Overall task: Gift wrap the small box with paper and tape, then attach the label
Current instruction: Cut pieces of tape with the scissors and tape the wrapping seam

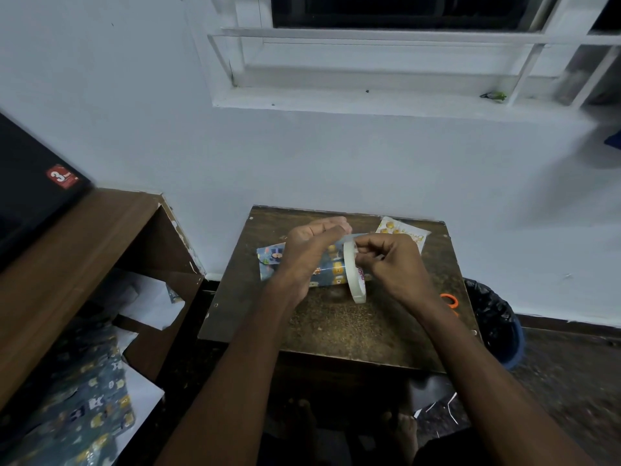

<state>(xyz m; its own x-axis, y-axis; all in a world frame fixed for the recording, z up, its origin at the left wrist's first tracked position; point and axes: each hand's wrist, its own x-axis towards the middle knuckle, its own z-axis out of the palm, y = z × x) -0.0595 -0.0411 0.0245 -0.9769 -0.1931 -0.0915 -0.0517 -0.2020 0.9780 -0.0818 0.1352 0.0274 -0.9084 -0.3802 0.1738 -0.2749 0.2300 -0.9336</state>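
Over a small dark-brown wooden table (336, 324), both hands are hovering with a white ring-shaped roll of clear tape (357, 274) between them; the right hand (393, 264) is gripping the roll, fingers curled round its rim, while the left hand (312, 250) is pinching the loose tape end between thumb and fingertips (pretty blurry there). Right under the hands, the small box wrapped in blue cartoon-print paper (322, 267) is lying on the table; a white-and-yellow printed label card (403, 232) is sitting just behind it; orange-handled scissors (450, 302) are peeking out beside the right wrist; a black-bagged blue bin (497, 324) is standing by the table.
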